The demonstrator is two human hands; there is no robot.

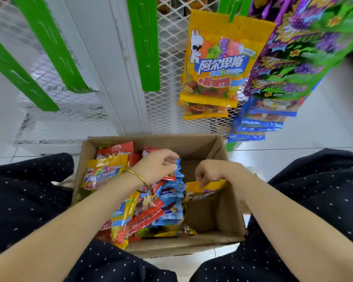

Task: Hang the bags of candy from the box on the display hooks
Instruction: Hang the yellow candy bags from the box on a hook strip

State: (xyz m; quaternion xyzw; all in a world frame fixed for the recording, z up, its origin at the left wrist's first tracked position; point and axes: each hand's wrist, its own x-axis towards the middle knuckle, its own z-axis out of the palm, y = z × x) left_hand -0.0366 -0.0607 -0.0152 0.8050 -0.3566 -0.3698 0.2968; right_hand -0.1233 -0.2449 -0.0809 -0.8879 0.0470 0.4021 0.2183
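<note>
Mesh rack, green strips, bags crowding box

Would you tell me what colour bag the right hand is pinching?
Yellow; the head view shows the right hand pinching the bag in the box.

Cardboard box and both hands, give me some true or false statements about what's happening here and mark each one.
1. The right hand pinches a yellow bag. True.
2. The left hand holds nothing. False: it pinches the top of a blue bag.
3. The cardboard box is empty. False: bags are piled in its left side.
4. A hanging yellow bag shows on the display above the box. True.
5. The green strips at the left carry bags. False: they are bare.
</note>
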